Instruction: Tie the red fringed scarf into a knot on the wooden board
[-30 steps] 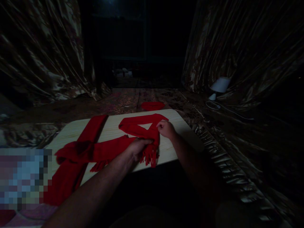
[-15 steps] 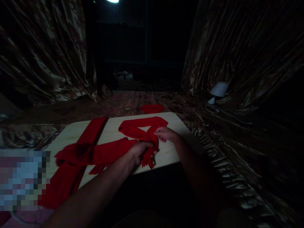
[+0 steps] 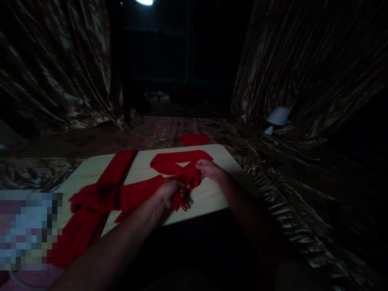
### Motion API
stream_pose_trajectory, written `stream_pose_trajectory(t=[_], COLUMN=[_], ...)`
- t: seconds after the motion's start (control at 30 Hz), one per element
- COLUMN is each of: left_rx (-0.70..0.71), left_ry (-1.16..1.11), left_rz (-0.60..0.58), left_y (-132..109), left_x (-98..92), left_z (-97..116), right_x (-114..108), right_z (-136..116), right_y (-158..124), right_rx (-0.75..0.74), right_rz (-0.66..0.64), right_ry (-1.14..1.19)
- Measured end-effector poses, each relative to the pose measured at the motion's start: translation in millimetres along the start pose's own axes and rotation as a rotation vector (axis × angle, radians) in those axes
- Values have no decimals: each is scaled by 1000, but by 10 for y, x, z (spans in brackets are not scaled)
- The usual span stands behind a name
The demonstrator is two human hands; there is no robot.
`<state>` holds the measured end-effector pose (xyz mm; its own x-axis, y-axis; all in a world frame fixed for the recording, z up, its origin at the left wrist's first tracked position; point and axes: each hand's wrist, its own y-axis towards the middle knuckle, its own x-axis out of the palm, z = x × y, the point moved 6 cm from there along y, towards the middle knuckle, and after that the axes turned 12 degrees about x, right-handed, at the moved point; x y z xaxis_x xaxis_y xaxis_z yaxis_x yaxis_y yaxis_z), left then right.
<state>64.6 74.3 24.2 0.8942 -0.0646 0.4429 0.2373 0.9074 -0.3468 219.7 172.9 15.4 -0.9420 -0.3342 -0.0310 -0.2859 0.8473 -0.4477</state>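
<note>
A red fringed scarf (image 3: pixel 182 156) lies looped on the pale wooden table (image 3: pixel 224 194), its ends crossing near the front. My left hand (image 3: pixel 171 192) is closed around a fringed end, whose tassels hang below the fingers. My right hand (image 3: pixel 209 169) pinches the scarf at the right side of the loop. Left of my hands, another stretch of red knit cloth (image 3: pixel 136 194) with fringe lies across a long red strip (image 3: pixel 118 167); whether these join the looped scarf I cannot tell.
Behind the table sits a red knit piece (image 3: pixel 194 139) on the patterned cover. A small white lamp (image 3: pixel 278 116) with a cord stands at the right. Patterned curtains (image 3: pixel 72 60) hang on both sides. A blurred-out item (image 3: pixel 27 230) lies at the left. The room is dim.
My left hand has moved a little left, drawing the fringed end with it. My right hand has shifted slightly up and left, still pinching the scarf.
</note>
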Motion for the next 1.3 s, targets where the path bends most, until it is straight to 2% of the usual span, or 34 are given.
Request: stream_pose_trajectory(t=[0.13, 0.23, 0.3, 0.43, 0.5, 0.6, 0.67, 0.7, 0.73, 0.8, 0.87, 0.93, 1.0, 1.13, 1.23, 1.3], left_rx=[-18, -37, -48, -94, -145, -114, 11, 102, 208, 400, 496, 517, 515, 345, 240, 170], left_ry=[-14, -59, -59, 11, 78, 329, 661, 858, 1044, 1362, 1600, 1799, 1924, 1955, 1941, 1911], left_rz=[-15, -74, -69, -6, -61, -209, -306, -328, -320, -198, -54, 59, 128, 56, 43, -31], left_y=[-8, -26, -56, -214, -346, -529, -600, -616, -622, -614, -579, -509, -411, -189, -125, -130], left_x=[-62, -21, 3, 52, 103, 124, 84, 51, 14, -93, -231, -395, -570, -886, -1004, -1029], left_z=[23, 36, 15, -156, -272, -312, -202, -104, 22, 313, 561, 728, 815, 764, 774, 797], right_x=[-45, -103, -128, -160, -189, -206, -108, -22, 78, 304, 515, 676, 779, 867, 874, 874], right_z=[-55, -102, -110, -49, -36, -189, -339, -399, -446, -500, -503, -468, -415, -325, -309, -310], right_y=[68, 107, 130, 168, 157, 27, -136, -219, -298, -432, -531, -596, -632, -662, -676, -679], right_rx=[-37, -89, -109, -56, -41, -228, -430, -517, -586, -670, -682, -650, -596, -495, -451, -440], right_rz=[94, 195, 227, 220, 260, 472, 595, 616, 615, 567, 512, 469, 439, 372, 343, 332], right_ry=[-13, -45, -85, -244, -383, -630, -757, -804, -844, -937, -1054, -1171, -1272, -1411, -1454, -1472])
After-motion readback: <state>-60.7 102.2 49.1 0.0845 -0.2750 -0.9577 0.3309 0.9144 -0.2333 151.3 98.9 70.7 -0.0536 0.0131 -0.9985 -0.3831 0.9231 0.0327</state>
